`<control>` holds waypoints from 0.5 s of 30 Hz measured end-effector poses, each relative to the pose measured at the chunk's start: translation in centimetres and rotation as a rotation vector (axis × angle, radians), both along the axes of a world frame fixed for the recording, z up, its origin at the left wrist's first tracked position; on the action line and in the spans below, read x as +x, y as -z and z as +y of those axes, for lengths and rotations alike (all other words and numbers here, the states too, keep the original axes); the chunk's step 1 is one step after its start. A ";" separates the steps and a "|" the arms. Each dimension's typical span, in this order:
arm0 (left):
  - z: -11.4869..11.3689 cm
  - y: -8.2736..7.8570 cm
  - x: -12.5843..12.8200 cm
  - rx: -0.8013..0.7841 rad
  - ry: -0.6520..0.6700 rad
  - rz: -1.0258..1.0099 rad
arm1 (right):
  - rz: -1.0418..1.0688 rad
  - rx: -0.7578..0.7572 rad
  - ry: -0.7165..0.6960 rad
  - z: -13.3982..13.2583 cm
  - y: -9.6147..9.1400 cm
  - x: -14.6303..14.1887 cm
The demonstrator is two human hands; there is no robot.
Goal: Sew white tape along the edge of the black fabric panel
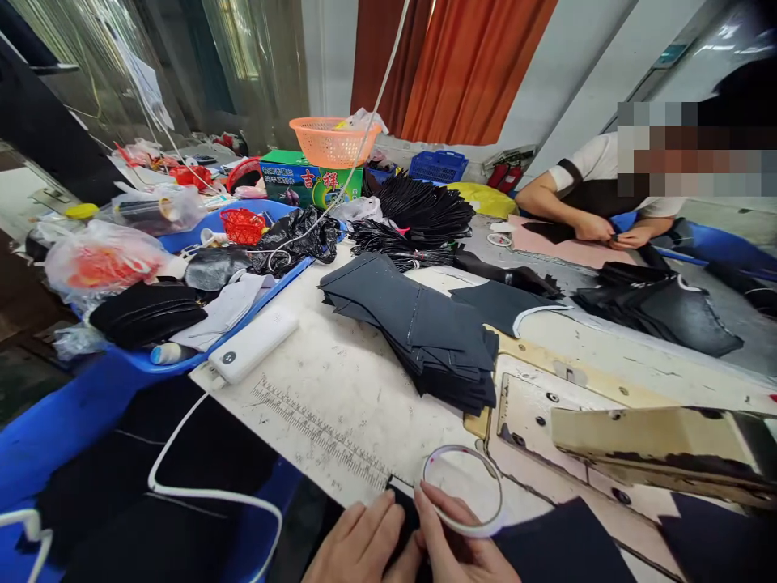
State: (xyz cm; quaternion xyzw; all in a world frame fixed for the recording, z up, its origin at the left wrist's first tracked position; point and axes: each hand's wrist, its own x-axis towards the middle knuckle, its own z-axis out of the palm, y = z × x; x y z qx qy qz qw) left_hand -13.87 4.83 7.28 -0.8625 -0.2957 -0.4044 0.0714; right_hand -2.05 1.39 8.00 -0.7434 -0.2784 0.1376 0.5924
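At the near edge of the table my left hand [364, 538] is closed, its fingers pressed on a dark fabric piece [405, 506]. A white strip runs along that piece's edge. Close beside it, my right hand [458, 542] grips a thin roll of white tape [498, 502], which stands up like a ring, and its fingertips meet the fabric. Another dark fabric piece [564, 542] lies just right of my right hand. Farther back is a stack of dark cut fabric pieces [418, 316]. My thumbs are partly hidden.
A sewing machine [655, 437] occupies the right side. On the left are a white power bank [255, 344], its cable, and a blue tray [279, 283] of bags and scraps. A co-worker's hands [613, 235] handle material across the table. Black bundles [418, 210] lie behind the stack.
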 end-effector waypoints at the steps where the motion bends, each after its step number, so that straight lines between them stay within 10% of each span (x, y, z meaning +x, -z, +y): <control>1: 0.0 0.1 0.0 -0.001 0.000 0.003 | -0.020 -0.005 -0.008 0.1 0.0 0.0; 15: 0.6 0.4 -0.3 -0.049 0.090 0.034 | -0.221 0.011 -0.065 0.3 -0.4 -0.3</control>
